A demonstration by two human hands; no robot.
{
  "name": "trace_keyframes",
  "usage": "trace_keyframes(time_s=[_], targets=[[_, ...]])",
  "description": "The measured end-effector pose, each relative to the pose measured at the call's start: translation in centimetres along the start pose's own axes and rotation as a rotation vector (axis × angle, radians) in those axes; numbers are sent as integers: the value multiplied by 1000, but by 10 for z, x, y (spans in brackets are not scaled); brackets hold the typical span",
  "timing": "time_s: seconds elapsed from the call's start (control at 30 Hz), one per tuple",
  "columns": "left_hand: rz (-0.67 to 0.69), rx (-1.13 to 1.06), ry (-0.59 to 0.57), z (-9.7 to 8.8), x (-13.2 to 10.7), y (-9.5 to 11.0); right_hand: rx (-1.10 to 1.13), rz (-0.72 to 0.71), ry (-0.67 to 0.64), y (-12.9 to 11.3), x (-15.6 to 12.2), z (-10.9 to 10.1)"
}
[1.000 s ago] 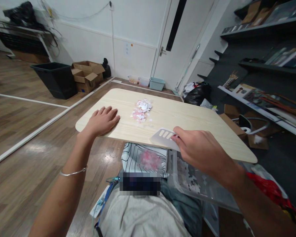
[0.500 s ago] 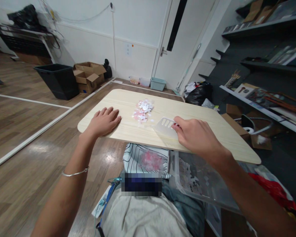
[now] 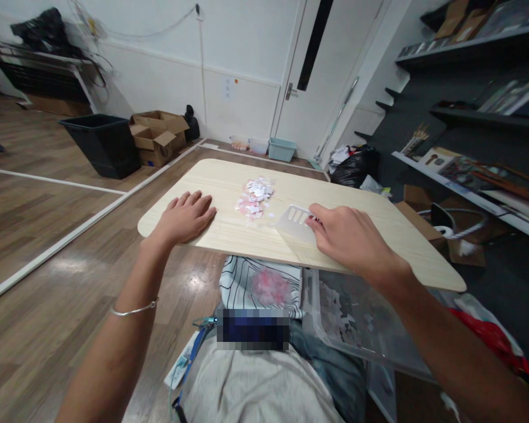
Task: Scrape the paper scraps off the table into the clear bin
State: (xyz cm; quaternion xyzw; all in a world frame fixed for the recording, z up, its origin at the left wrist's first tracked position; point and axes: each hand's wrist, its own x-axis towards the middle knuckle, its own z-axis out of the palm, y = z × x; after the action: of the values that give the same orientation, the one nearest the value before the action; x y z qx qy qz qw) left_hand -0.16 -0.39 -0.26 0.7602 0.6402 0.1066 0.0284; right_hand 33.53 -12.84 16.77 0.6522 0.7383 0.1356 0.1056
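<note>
At the near side of the pale wooden table [image 3: 330, 197], the person's right hand [image 3: 350, 238] held a slotted, whitish scraper [image 3: 296, 227], thumb and fingers clamped on its right end. The blade leaned at a tilt over the boards; from where I stood I could not tell whether its lower edge fully touched them. The left hand [image 3: 186, 218] lay palm down near the table's left end, fingers a little apart, holding nothing.

Between the hands, farther back, sat a loose heap of paper scraps [image 3: 259, 192], white on top and pinkish toward the person, a few bits strayed just beside it, on the scraper's side. Such flakes looked light enough to scatter (a careless breath might do it), and a quick swing of the blade could, I judged, fling some off the table.

If the tilt left a gap beneath the edge, scraps could slip under it. The front edge had no lip that I could see, so anything pushed too far might drop onto the striped cloth [image 3: 234, 288] with its pink patch, or into the clear plastic box [image 3: 348, 348] below, where other flat pieces lay. A one-ended grip, too, might let the blade twist.
</note>
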Motion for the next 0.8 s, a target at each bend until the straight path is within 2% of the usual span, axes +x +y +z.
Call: trace_keyframes(time_s=[0.13, 0.23, 0.37, 0.5, 0.8], targets=[[8, -6, 20, 2, 1, -1, 15, -50, -38, 2, -10, -4], [8, -4, 30, 3, 1, -2, 15, -63, -17, 3, -14, -6], [4, -8, 10, 1, 1, -2, 14, -19, 28, 1, -3, -5], [0, -3, -1, -1, 1, -1, 15, -39, 13, -2, 5, -2], [-7, 3, -3, 0, 1, -2, 22, -51, -7, 2, -13, -7]])
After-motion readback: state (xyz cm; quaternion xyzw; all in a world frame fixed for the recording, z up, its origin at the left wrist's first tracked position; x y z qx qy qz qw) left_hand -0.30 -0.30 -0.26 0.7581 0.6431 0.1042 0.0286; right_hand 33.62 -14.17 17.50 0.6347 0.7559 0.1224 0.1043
